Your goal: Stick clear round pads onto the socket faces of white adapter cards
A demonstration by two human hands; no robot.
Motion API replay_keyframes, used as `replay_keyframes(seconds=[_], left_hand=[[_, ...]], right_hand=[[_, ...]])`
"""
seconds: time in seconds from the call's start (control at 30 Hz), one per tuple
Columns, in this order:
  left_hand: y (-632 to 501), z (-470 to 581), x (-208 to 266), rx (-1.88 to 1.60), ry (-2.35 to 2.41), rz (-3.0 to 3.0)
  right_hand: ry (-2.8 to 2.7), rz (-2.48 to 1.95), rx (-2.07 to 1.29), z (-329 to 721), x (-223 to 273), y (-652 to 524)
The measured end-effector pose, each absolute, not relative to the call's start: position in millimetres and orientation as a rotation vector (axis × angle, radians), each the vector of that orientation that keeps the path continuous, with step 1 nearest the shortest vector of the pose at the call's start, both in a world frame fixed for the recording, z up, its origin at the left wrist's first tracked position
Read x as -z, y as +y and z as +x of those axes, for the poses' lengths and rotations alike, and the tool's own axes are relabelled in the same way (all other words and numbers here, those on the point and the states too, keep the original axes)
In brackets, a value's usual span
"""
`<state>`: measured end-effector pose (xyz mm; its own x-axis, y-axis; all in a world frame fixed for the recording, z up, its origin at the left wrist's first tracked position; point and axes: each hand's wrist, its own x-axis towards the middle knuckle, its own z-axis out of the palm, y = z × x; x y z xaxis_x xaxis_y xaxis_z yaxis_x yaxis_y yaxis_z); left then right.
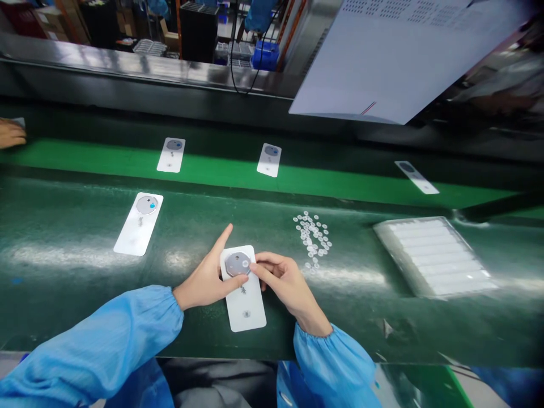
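A white rectangular panel (249, 309) with rounded corners is tilted up in front of me, a grey many-sided disc (234, 264) near its top. Gripping its left edge is my left hand (208, 280), thumb across the face and forefinger pointing away. At the right edge, my right hand (287, 280) has its thumb and bent fingers closed on the panel beside the disc. A small pale round piece (245, 263) shows by the right fingertips; whether they touch it I cannot tell. Small clear round pieces (312, 235) lie scattered to the right.
Another white panel (136, 229), with a blue dot on its disc, lies at left. Similar panels (171, 154) (269, 160) (416, 177) lie on the green strip behind. A wrapped pack of white rolls (437, 258) sits right. A paper sheet (361, 62) hangs above; another person's hand (11, 134) is far left.
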<state>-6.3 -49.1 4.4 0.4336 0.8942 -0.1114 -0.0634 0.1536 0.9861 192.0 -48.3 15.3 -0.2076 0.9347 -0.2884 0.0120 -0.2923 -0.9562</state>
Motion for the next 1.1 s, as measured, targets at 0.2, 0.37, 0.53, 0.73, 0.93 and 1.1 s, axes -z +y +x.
replay_keyframes(seconds=[0.2, 0.37, 0.53, 0.73, 0.93, 1.1], left_hand=[[-50.0, -7.2, -3.1, -0.833, 0.892, 1.272], [-50.4, -8.8, -1.6, -0.847, 0.898, 1.319], [-49.5, -8.1, -2.2, -0.793, 0.941, 1.350], [-49.0, -5.0, 1.9, -0.840, 0.867, 1.217], [-50.1, -5.6, 8.3, -0.861, 0.908, 1.327], [-50.8, -6.3, 7.8, -0.801, 0.940, 1.407]], right_hand=[[-1.240, -1.317, -1.522, 189.6, -13.3, -46.1], [-1.269, -1.351, -1.491, 189.3, -14.7, -48.9], [-1.363, -1.345, -1.484, 190.9, -17.6, -49.6], [-1.622, -1.379, -0.825, 189.5, -8.4, -57.8], [-1.928, -1.304, -0.327, 181.7, 3.5, -71.3], [-1.881, -1.351, -0.504, 178.6, -2.4, -65.6]])
